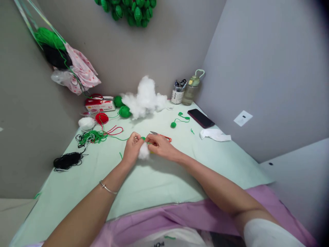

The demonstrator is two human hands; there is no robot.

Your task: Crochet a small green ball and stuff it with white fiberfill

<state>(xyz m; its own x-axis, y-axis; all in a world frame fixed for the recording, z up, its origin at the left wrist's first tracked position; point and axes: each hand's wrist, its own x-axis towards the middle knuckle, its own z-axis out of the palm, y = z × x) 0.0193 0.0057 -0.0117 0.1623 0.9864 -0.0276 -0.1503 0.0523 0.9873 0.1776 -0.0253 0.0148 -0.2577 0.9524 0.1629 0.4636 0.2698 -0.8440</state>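
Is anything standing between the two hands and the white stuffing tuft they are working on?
Nothing visible does. The left hand and right hand both already touch the stuffing tuft, pinching it between them above the table. The scissors lie just behind the right hand, not between either hand and the tuft.

Soft fibre and matt cloth on a pale green tabletop

The left hand point(132, 149) and right hand point(160, 145) pinch a fluffy white stuffing tuft point(144, 151) (loose, cottony fibre); the table cover point(159, 178) looks like smooth matt cloth, the phone point(200, 118) near the far right edge is glossy, the bracelet point(108, 187) thin shiny metal.
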